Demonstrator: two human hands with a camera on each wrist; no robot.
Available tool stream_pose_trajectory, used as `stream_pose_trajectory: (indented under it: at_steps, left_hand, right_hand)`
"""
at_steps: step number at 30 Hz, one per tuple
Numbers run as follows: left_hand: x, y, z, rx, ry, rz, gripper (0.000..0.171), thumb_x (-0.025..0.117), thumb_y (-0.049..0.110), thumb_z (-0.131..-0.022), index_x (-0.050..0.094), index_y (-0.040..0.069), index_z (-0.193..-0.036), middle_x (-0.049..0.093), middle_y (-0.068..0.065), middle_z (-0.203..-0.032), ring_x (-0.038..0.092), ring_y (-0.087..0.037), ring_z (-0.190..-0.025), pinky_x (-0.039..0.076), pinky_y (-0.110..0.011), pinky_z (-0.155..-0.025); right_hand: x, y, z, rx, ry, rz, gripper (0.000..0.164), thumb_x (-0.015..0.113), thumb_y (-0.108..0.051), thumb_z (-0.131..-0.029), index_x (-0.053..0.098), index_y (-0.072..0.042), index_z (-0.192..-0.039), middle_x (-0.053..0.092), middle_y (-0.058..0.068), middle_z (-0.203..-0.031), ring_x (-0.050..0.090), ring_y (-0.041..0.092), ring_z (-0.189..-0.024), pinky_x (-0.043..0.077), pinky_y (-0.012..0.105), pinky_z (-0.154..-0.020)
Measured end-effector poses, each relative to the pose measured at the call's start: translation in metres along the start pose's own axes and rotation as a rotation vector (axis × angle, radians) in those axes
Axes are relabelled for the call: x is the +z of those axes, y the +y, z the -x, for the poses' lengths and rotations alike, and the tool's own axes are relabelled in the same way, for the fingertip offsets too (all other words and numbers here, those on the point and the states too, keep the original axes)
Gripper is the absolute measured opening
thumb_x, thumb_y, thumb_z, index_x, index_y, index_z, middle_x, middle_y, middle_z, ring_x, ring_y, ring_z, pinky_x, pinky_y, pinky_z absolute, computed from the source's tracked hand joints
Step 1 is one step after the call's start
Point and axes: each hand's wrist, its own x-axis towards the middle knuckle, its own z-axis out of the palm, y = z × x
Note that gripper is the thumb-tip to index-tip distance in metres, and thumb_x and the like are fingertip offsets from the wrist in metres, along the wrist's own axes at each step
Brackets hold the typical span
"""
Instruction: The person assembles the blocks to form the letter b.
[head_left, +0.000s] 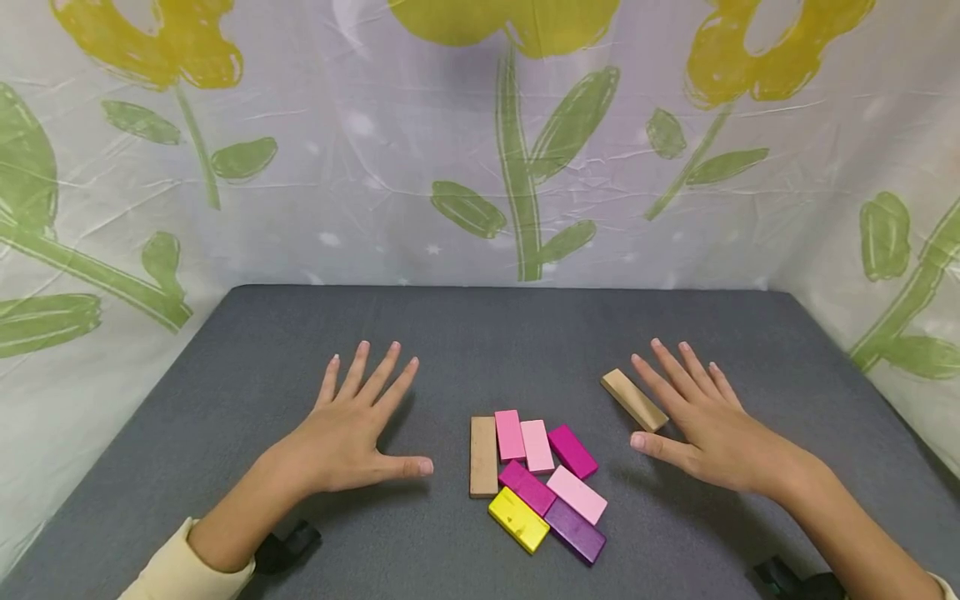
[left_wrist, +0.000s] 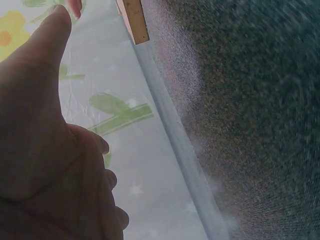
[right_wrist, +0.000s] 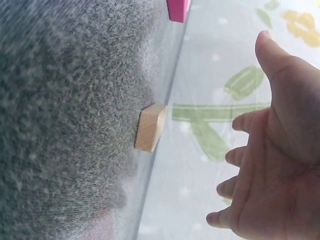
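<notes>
My left hand (head_left: 345,437) hovers over the table with its fingers spread, left of a group of blocks, and holds nothing. On the other side my right hand (head_left: 708,437) is likewise spread and holds nothing. Just beside its thumb and index finger lies a loose wooden block (head_left: 633,400), also seen in the right wrist view. The group has a plain wooden block (head_left: 483,457), two light pink blocks (head_left: 537,446) (head_left: 577,493), a pink block (head_left: 510,435), two magenta blocks (head_left: 573,451) (head_left: 528,487), a purple block (head_left: 575,531) and a yellow block (head_left: 517,519).
The dark grey table (head_left: 420,317) has its far edge against a pale curtain (head_left: 360,167) printed with yellow flowers and green leaves. The curtain also hangs at both sides. Dark wrist devices (head_left: 288,546) are strapped under the forearms.
</notes>
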Motion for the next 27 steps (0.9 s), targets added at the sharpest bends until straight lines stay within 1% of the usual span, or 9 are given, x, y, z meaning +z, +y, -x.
stream_pose_trajectory:
  at_steps: [6, 8, 10, 14, 16, 17, 19, 22, 27]
  left_hand:
    - [0.002, 0.001, 0.001, 0.019, 0.004, 0.012, 0.116, 0.045, 0.089, -0.078, 0.008, 0.017, -0.162, -0.003, -0.011, -0.167, -0.014, -0.041, -0.149, -0.005, -0.068, -0.11]
    - [0.002, 0.0, 0.001, 0.034, -0.012, 0.032, 0.116, 0.047, 0.088, -0.078, 0.01, 0.017, -0.162, 0.0, -0.011, -0.167, -0.012, -0.041, -0.149, -0.004, -0.068, -0.111]
    - [0.001, -0.001, 0.001, 0.052, -0.06, 0.072, 0.114, 0.052, 0.085, -0.079, 0.015, 0.016, -0.162, 0.005, -0.013, -0.167, -0.008, -0.042, -0.149, -0.003, -0.067, -0.112]
    - [-0.003, -0.001, 0.001, 0.066, -0.234, 0.165, 0.104, 0.065, 0.074, -0.08, 0.03, 0.014, -0.158, 0.021, -0.015, -0.163, 0.007, -0.043, -0.15, 0.005, -0.065, -0.114]
    - [-0.003, 0.0, 0.001, 0.06, -0.302, 0.186, 0.098, 0.068, 0.069, -0.081, 0.037, 0.015, -0.156, 0.026, -0.016, -0.162, 0.014, -0.043, -0.149, 0.012, -0.064, -0.114]
    - [-0.003, 0.001, 0.0, 0.06, -0.318, 0.185, 0.095, 0.069, 0.067, -0.082, 0.039, 0.015, -0.155, 0.028, -0.016, -0.161, 0.018, -0.042, -0.148, 0.016, -0.063, -0.113]
    - [-0.002, 0.004, -0.001, 0.073, -0.318, 0.177, 0.09, 0.07, 0.064, -0.083, 0.043, 0.014, -0.153, 0.032, -0.016, -0.159, 0.023, -0.041, -0.147, 0.022, -0.061, -0.113]
    - [0.003, 0.009, -0.004, 0.11, -0.278, 0.166, 0.088, 0.069, 0.063, -0.085, 0.044, 0.013, -0.152, 0.036, -0.014, -0.157, 0.028, -0.039, -0.146, 0.027, -0.058, -0.112]
    - [0.018, 0.024, -0.009, 0.156, -0.238, 0.213, 0.101, 0.066, 0.069, -0.083, 0.029, 0.014, -0.159, 0.029, -0.008, -0.161, 0.026, -0.035, -0.147, 0.025, -0.058, -0.112]
  right_hand:
    - [0.002, 0.001, 0.0, -0.012, -0.004, -0.021, 0.086, 0.062, -0.047, -0.097, 0.013, -0.019, -0.162, 0.0, 0.013, -0.167, -0.008, 0.041, -0.15, -0.006, 0.066, -0.112]
    - [0.002, 0.001, -0.001, -0.013, -0.014, -0.034, 0.085, 0.062, -0.047, -0.097, 0.014, -0.021, -0.162, 0.004, 0.014, -0.167, -0.004, 0.043, -0.15, -0.002, 0.067, -0.112]
    - [0.001, 0.001, -0.001, -0.015, -0.038, -0.045, 0.083, 0.062, -0.051, -0.096, 0.02, -0.02, -0.161, 0.013, 0.015, -0.165, 0.008, 0.044, -0.149, 0.008, 0.068, -0.111]
    - [-0.001, 0.001, -0.002, -0.043, -0.122, -0.028, 0.077, 0.06, -0.057, -0.095, 0.039, -0.012, -0.155, 0.035, 0.018, -0.156, 0.039, 0.042, -0.139, 0.035, 0.063, -0.103]
    - [-0.002, 0.002, -0.002, -0.068, -0.157, 0.001, 0.073, 0.062, -0.054, -0.095, 0.048, -0.007, -0.149, 0.044, 0.02, -0.15, 0.049, 0.041, -0.131, 0.043, 0.061, -0.096]
    - [-0.002, 0.002, -0.003, -0.08, -0.166, 0.018, 0.069, 0.064, -0.05, -0.095, 0.051, -0.006, -0.146, 0.047, 0.021, -0.148, 0.051, 0.041, -0.129, 0.045, 0.059, -0.095]
    - [-0.001, 0.002, -0.004, -0.099, -0.166, 0.052, 0.062, 0.07, -0.042, -0.094, 0.056, -0.004, -0.141, 0.052, 0.021, -0.143, 0.054, 0.041, -0.125, 0.046, 0.058, -0.094]
    - [0.001, 0.004, -0.005, -0.135, -0.137, 0.089, 0.055, 0.077, -0.028, -0.09, 0.06, -0.003, -0.136, 0.055, 0.02, -0.139, 0.057, 0.041, -0.121, 0.048, 0.056, -0.091]
    - [0.005, 0.006, -0.004, -0.165, -0.108, 0.11, 0.052, 0.08, -0.022, -0.087, 0.063, -0.003, -0.131, 0.057, 0.019, -0.136, 0.06, 0.039, -0.118, 0.05, 0.054, -0.09]
